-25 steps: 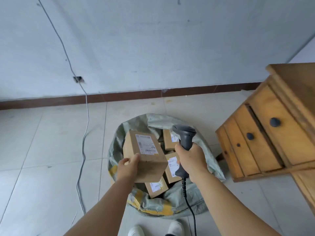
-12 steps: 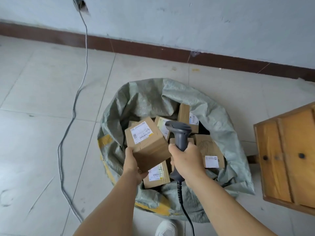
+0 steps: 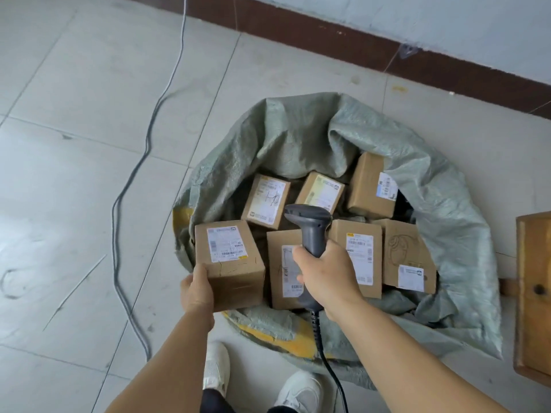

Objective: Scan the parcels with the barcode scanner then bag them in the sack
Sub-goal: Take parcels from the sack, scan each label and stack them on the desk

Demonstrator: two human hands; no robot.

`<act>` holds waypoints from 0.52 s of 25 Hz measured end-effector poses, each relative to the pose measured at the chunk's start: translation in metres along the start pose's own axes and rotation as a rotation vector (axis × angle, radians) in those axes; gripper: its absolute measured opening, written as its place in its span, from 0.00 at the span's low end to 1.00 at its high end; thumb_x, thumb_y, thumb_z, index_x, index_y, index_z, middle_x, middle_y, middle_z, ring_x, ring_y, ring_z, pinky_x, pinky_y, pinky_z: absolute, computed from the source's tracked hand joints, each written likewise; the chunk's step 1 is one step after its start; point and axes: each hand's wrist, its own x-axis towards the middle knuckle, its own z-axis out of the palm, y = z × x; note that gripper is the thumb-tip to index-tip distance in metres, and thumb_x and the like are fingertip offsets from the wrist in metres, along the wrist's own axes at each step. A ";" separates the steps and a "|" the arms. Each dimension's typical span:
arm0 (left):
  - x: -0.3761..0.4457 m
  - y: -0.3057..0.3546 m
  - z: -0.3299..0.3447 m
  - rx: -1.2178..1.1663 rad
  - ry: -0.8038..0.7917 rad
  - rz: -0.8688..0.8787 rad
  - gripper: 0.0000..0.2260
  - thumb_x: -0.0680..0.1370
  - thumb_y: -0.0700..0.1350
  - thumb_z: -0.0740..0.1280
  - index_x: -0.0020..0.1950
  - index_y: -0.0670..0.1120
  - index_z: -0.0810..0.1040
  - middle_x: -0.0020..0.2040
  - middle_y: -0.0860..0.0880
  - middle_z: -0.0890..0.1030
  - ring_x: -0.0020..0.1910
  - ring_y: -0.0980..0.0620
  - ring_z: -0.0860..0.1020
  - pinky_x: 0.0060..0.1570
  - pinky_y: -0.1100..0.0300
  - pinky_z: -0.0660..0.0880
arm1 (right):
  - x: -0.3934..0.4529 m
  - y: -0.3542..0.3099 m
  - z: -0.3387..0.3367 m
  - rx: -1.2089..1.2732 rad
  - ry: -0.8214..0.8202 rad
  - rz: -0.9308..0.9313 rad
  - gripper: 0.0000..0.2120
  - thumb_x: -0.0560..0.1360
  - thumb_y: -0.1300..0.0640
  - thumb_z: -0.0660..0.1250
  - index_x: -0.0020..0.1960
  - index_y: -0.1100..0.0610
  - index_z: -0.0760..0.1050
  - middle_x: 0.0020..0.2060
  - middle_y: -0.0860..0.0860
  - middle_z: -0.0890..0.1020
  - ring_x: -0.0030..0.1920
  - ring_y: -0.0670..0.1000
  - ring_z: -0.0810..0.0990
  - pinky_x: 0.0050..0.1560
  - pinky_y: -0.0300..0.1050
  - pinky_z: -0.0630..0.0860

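Observation:
My left hand grips the near end of a brown cardboard parcel with a white label on top, held at the left inner edge of the open grey-green sack. My right hand is wrapped round the handle of a dark grey barcode scanner, its head pointing left over the sack. Inside the sack lie several labelled parcels, among them one at the back right and one at the right. The scanner's coiled cable hangs down beside my forearm.
The sack sits on a pale tiled floor. A grey cable runs along the floor left of the sack. A wooden cabinet stands at the right edge. My white shoes are just below the sack. A brown skirting board lines the wall.
The view has tilted down and closer to the sack. My left hand has lowered the parcel to the sack's left inner edge. The scanner stays in my right hand.

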 end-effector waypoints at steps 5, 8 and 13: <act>-0.004 0.001 0.022 0.275 0.039 0.189 0.22 0.73 0.58 0.61 0.65 0.53 0.68 0.59 0.42 0.76 0.56 0.39 0.75 0.59 0.46 0.72 | 0.003 0.001 0.014 -0.024 -0.009 -0.016 0.07 0.76 0.52 0.65 0.43 0.54 0.71 0.38 0.52 0.76 0.45 0.58 0.83 0.41 0.46 0.75; 0.000 0.005 0.039 0.451 -0.110 0.199 0.21 0.82 0.47 0.54 0.76 0.50 0.61 0.68 0.42 0.72 0.64 0.39 0.72 0.62 0.49 0.69 | 0.002 0.006 0.011 -0.034 0.014 -0.013 0.07 0.76 0.52 0.65 0.46 0.55 0.72 0.39 0.52 0.77 0.44 0.58 0.83 0.45 0.50 0.78; -0.038 0.030 0.043 0.657 -0.167 0.255 0.25 0.82 0.44 0.55 0.79 0.49 0.53 0.71 0.43 0.69 0.66 0.41 0.71 0.58 0.52 0.69 | -0.019 -0.003 -0.005 0.000 0.071 0.038 0.08 0.76 0.51 0.66 0.41 0.53 0.70 0.37 0.52 0.76 0.44 0.59 0.83 0.42 0.48 0.76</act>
